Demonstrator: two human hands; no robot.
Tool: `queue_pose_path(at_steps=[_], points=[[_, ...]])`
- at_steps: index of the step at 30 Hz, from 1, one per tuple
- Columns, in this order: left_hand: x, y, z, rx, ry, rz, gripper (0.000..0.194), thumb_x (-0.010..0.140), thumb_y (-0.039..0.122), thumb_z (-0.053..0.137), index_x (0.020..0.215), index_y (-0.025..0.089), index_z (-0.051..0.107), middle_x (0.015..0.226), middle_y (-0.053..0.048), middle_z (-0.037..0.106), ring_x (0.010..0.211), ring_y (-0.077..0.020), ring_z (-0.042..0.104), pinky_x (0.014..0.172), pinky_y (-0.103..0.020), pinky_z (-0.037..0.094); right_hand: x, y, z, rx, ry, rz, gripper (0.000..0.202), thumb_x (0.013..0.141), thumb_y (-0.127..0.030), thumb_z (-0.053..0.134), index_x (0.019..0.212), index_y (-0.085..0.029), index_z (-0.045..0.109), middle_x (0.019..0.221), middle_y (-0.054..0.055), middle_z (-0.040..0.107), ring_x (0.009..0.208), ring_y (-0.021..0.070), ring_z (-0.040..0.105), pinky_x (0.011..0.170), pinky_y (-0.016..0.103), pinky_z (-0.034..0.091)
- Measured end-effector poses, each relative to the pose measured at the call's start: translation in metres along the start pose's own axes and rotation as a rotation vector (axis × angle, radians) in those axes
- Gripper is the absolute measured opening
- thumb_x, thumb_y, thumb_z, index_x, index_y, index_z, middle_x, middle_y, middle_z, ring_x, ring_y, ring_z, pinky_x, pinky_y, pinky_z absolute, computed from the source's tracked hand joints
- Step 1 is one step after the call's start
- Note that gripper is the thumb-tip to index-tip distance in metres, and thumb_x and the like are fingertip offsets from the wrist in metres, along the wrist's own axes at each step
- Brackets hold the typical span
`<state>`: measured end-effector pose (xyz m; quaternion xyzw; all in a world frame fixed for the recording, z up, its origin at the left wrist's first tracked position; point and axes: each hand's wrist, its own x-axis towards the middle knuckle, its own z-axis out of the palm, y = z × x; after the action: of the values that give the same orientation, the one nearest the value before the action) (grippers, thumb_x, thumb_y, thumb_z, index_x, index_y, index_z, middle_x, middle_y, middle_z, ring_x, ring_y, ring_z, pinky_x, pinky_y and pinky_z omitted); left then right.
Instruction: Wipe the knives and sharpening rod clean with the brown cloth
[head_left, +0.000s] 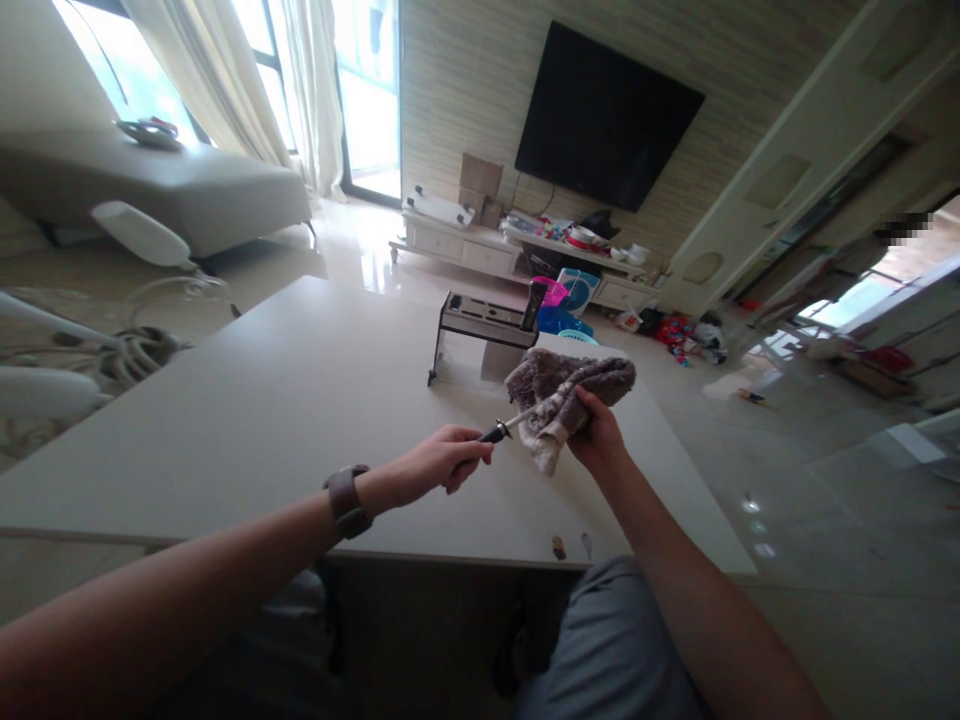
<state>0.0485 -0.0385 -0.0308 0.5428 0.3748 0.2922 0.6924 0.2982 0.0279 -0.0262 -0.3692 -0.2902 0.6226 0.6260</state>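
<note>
My left hand (454,457) is closed round the black handle of a thin metal rod-like tool (495,432), which points up to the right. Its far end goes into the folds of a grey-brown fluffy cloth (562,390), so the tip is hidden. The cloth is bunched in my right hand (596,430), thumb on top. Behind the hands a knife rack (484,312) stands on the white table (300,420), with one black-handled knife (533,305) upright in its right end.
Two small objects (559,547) lie at the table's near edge. Beyond the table are a pink basket (553,292), blue containers, a low cabinet (487,255) with clutter and a wall television (604,115). A person (847,265) is at the far right.
</note>
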Motion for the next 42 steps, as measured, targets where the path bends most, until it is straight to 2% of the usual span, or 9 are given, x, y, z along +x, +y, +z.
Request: queue_pose_path(at_steps=[5, 9, 22, 42], points=[[0.000, 0.002, 0.003, -0.079, -0.023, 0.002, 0.030, 0.087, 0.043, 0.059, 0.079, 0.014, 0.060, 0.049, 0.006, 0.043, 0.039, -0.0083, 0.040, 0.040, -0.021, 0.031, -0.026, 0.025, 0.023, -0.086, -0.097, 0.114, 0.032, 0.058, -0.021, 0.087, 0.086, -0.020, 0.070, 0.081, 0.000, 0.076, 0.070, 0.0176, 0.069, 0.073, 0.032, 0.060], [0.000, 0.000, 0.001, -0.062, -0.035, 0.020, 0.034, 0.088, 0.045, 0.057, 0.079, 0.013, 0.062, 0.049, 0.004, 0.047, 0.038, -0.0089, 0.041, 0.040, -0.022, 0.033, -0.034, 0.037, 0.033, -0.115, -0.102, 0.143, 0.038, 0.056, -0.021, 0.088, 0.090, -0.018, 0.071, 0.081, 0.000, 0.076, 0.070, 0.0183, 0.068, 0.073, 0.034, 0.058], [0.005, -0.007, -0.003, 0.118, -0.001, 0.058, 0.039, 0.085, 0.053, 0.062, 0.079, 0.015, 0.057, 0.051, 0.006, 0.048, 0.039, -0.0079, 0.041, 0.040, -0.021, 0.030, -0.031, 0.039, 0.032, -0.147, -0.061, 0.104, 0.038, 0.056, -0.020, 0.087, 0.090, -0.016, 0.072, 0.078, 0.001, 0.076, 0.067, 0.0174, 0.067, 0.069, 0.032, 0.057], [0.003, -0.005, -0.001, 0.085, -0.013, 0.023, 0.037, 0.088, 0.049, 0.057, 0.081, 0.013, 0.061, 0.052, 0.004, 0.050, 0.040, -0.0091, 0.044, 0.042, -0.022, 0.035, -0.030, 0.039, 0.029, -0.151, -0.083, 0.111, 0.037, 0.057, -0.021, 0.088, 0.089, -0.016, 0.072, 0.077, 0.001, 0.076, 0.067, 0.0168, 0.068, 0.070, 0.031, 0.057]])
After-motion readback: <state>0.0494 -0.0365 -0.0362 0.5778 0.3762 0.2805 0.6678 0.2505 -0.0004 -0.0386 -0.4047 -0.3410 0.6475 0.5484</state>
